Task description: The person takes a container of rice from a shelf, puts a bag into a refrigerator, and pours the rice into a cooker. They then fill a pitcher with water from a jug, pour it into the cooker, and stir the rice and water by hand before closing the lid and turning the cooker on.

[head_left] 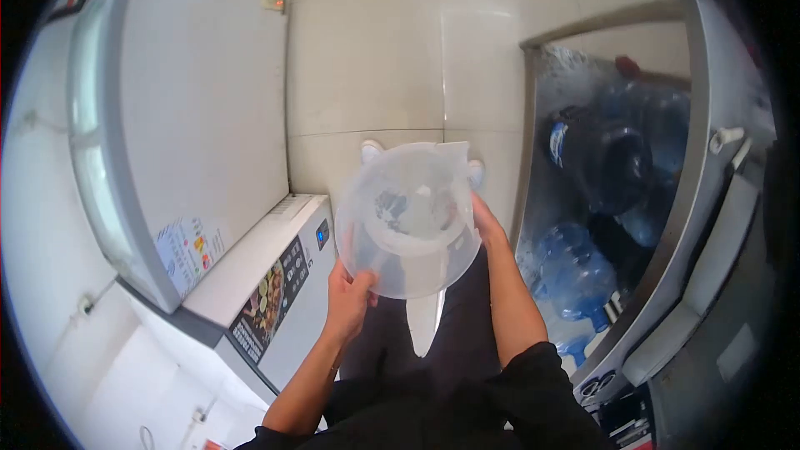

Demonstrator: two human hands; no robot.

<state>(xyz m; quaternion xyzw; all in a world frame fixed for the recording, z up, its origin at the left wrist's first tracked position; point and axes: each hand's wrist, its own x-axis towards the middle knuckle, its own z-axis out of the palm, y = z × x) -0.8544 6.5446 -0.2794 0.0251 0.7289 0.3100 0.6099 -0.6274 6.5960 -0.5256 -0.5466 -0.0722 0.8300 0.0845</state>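
In front of my body is a translucent plastic jug (408, 271), wide and round, with a pouring lip at its upper right edge. I look down into it, and its inside shows some cloudy patches I cannot make out. A long white piece, perhaps its handle, points down toward my legs. My left hand (350, 293) grips the lower left rim, thumb over the edge and fingers partly underneath. On the opposite side my right hand (483, 221) is wrapped against the jug wall, with most of its fingers hidden behind the plastic.
A white chest freezer (200, 92) stands on the left, beside a white unit (312, 283) with a lit blue display. At right, a metal-edged counter (698, 117) has several large blue water bottles (575, 267) beneath it. Scissors (596, 385) lie near its end. Tiles (367, 58) cover the floor.
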